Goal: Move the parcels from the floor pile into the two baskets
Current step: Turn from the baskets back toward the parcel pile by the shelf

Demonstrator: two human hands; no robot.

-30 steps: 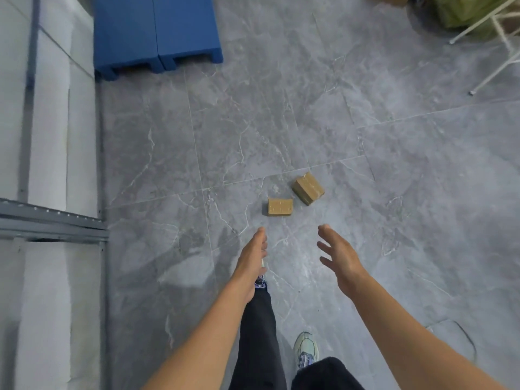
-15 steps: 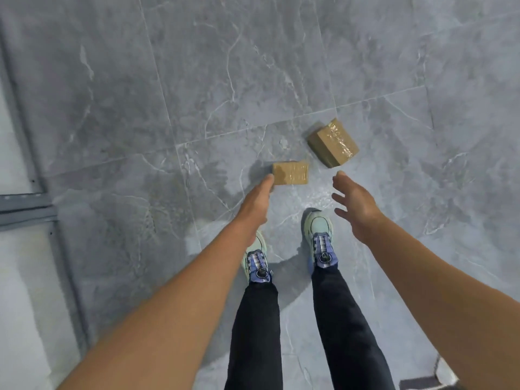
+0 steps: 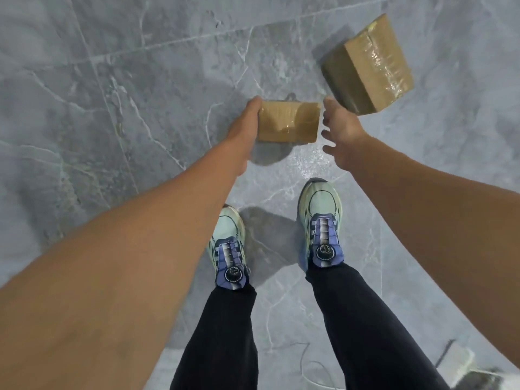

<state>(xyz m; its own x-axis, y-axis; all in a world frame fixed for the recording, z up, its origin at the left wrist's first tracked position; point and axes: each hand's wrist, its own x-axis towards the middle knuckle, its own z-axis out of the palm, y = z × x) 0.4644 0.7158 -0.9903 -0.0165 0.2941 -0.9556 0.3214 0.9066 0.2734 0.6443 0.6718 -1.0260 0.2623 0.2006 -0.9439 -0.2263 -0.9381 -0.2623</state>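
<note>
On the left, the person's left hand [image 3: 243, 128] lies flat against the left edge of a small flat brown cardboard parcel [image 3: 288, 122]. Half a second earlier only its fingertips reached that edge. Its fingers are hidden behind the hand and the parcel, so whether they have curled round it cannot be told.

The parcel sits on the grey marbled tile floor [image 3: 112, 108], just ahead of the person's feet. A shadow beneath its near edge hints it may be starting to lift, though that is unclear.

To the right, the right hand [image 3: 342, 133] has closed in from further off. It is now just beside the parcel's right edge, its fingers [image 3: 330, 108] spread wide and holding nothing.

Further right and beyond lies a larger brown cardboard box wrapped in clear tape [image 3: 374, 63], untouched.

The pickup seems about to begin. Neither basket is in view, so both parcels remain to be moved.
</note>
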